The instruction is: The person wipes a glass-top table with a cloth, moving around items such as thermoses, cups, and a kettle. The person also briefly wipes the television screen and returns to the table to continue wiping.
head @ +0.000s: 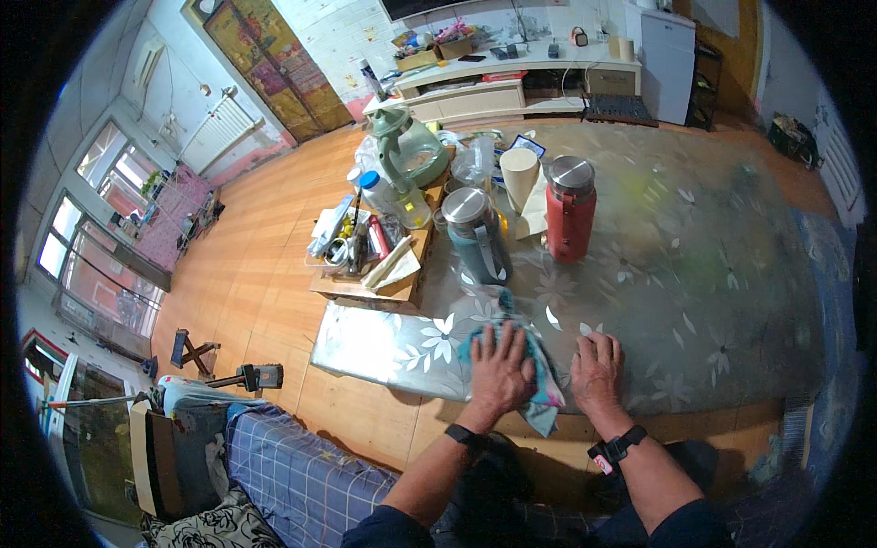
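My left hand lies flat on a teal patterned cloth, pressing it to the tabletop near the front edge. Part of the cloth hangs over that edge. To its right, my right hand rests on the table's front edge with fingers bent and nothing held. The dining table has a grey surface with a white flower pattern. Beyond the cloth stands a dark teal vacuum flask with a steel lid. A red vacuum flask stands upright farther right.
Behind the flasks is a toilet paper roll. On the left, a wooden box carries a green kettle, bottles and a tray of small items. A checked sofa is at lower left. A low cabinet lines the far wall.
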A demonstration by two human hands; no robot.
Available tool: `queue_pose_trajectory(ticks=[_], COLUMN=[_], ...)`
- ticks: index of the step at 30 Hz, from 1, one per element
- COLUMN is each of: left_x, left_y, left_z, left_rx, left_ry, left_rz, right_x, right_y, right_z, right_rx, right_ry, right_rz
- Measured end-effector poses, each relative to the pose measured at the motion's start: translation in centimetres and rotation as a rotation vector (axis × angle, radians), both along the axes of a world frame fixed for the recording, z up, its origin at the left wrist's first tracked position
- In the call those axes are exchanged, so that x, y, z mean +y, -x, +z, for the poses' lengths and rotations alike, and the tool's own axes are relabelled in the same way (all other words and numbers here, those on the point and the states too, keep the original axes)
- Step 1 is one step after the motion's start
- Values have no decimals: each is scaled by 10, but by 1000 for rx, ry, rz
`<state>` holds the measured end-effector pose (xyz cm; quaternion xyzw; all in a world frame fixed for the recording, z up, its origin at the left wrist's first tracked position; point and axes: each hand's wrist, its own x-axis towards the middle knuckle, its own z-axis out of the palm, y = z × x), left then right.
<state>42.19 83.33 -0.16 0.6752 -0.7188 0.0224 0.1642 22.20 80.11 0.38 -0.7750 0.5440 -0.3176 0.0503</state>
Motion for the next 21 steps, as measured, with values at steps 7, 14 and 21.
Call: queue_pose_trajectory(ticks=[7,14,21], left_x=[12,34,32], left_y=[-54,-231,-315], left_z=[1,-32,-36], left_rx=[-21,-342,-168], left_ry=[4,-111,-32], left_rz=[-134,170,521], right_x=[0,0,0], right_y=[4,4,5], right_z=[2,5,4], right_rx=[32,11,1], right_ry=[-52,-27,-54], right_rz=[18,29,12])
